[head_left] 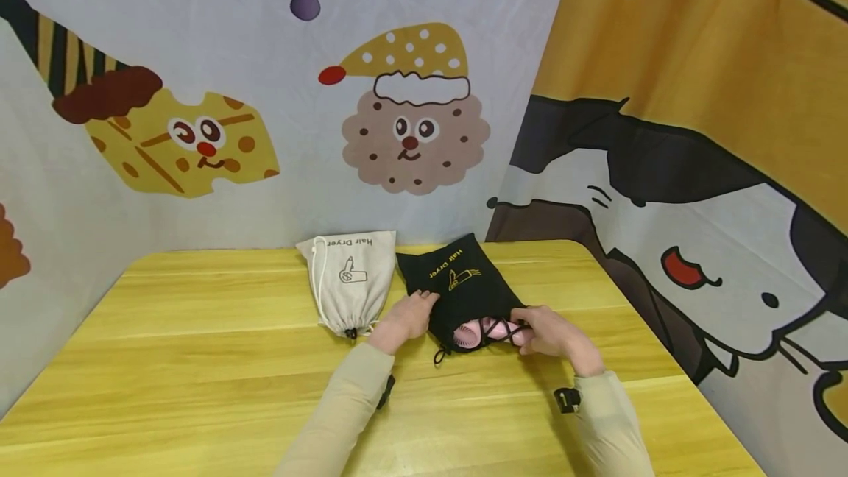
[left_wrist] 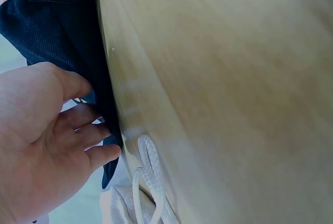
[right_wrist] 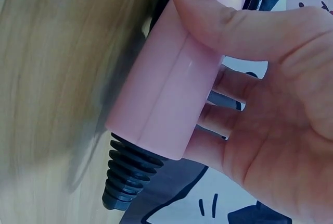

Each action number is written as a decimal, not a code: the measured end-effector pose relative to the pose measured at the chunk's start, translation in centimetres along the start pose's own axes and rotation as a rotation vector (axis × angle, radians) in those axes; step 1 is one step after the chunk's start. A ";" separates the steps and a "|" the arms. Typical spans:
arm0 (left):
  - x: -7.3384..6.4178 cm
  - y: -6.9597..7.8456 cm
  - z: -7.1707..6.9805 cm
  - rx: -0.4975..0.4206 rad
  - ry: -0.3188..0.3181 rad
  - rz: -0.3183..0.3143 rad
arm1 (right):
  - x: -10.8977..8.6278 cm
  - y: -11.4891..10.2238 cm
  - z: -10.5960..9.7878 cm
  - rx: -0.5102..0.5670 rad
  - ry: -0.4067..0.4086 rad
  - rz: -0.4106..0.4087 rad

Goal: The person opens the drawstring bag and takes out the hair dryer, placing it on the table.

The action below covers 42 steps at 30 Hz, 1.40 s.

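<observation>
A pink hair dryer (head_left: 467, 334) lies at the mouth of a black drawstring bag (head_left: 478, 280) printed "Hair Dryer", partly inside it. Its cord, black in the head view, crosses the pink body. My right hand (head_left: 548, 330) grips the handle (right_wrist: 174, 81), thumb on one side and fingers on the other; a ribbed black cord sleeve (right_wrist: 130, 172) sticks out of the handle's end. On the bag's left edge rests my left hand (head_left: 409, 316), its fingers (left_wrist: 96, 134) loosely bent against the black cloth. How much of the dryer sits inside the bag is hidden.
A beige drawstring bag (head_left: 351, 278), also printed "Hair Dryer", lies to the left of the black one, its white cord (left_wrist: 151, 169) trailing. Both rest near the back edge of the wooden table (head_left: 199, 359). Cartoon-printed curtains (head_left: 411, 146) hang behind and at the right.
</observation>
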State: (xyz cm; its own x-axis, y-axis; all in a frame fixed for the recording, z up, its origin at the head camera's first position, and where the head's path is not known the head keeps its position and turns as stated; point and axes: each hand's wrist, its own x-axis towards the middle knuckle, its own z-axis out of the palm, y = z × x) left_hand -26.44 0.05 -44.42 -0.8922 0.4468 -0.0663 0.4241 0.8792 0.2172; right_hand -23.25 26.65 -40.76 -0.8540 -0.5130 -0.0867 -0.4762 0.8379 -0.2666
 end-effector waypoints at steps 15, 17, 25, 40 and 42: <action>0.2 -0.1 0.2 0.017 -0.013 -0.022 | -0.4 0.9 -0.3 0.006 -0.010 -0.059; 0.2 0.0 0.2 0.005 -0.017 -0.028 | -0.5 1.1 -0.3 0.000 -0.007 -0.071; 0.2 0.2 0.3 -0.016 -0.034 -0.038 | -0.9 1.3 -0.4 -0.016 -0.001 -0.102; 0.1 0.3 0.4 -0.044 -0.057 -0.079 | -2.5 1.2 -1.1 0.012 -0.013 -0.153; 0.1 0.4 0.3 -0.045 -0.058 -0.086 | -2.8 1.2 -1.3 0.005 -0.004 -0.160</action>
State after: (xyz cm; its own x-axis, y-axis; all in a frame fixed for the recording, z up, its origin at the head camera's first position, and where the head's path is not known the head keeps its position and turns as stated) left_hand -26.33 0.50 -44.63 -0.9141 0.3798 -0.1421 0.3378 0.9070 0.2515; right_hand -21.67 29.34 -39.60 -0.7663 -0.6407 -0.0467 -0.6053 0.7444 -0.2819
